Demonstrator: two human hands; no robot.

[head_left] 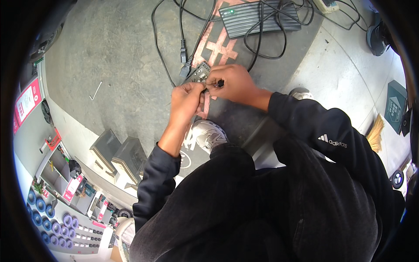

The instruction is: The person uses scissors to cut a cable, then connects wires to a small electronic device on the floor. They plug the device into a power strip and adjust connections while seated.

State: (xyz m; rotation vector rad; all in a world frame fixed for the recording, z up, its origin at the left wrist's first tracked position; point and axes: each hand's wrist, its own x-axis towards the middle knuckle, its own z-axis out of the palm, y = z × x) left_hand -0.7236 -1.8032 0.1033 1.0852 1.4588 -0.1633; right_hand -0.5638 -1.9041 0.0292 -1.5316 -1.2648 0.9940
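Note:
Both hands meet over a small dark device with exposed metal parts [200, 75], resting on the grey mat just in front of my shoe. My left hand [185, 101] is closed in a pinch at the device's near edge; what lies between its fingertips is too small to make out. In my right hand [235, 83] the fingers are curled round a slim tool with a black end [221, 83], its tip hidden by the fingers near the left fingertips. A black cable [162, 65] runs down to the device beside my left hand.
Cable plugs [185, 69] lie just beyond the device. A ribbed grey power box [257, 19] with a green light and tangled cords sits at the far right. An L-shaped hex key [96, 91] lies on the mat to the left. Two dark cases [130, 157] stand nearer. Another person's shoe [376, 38] is at far right.

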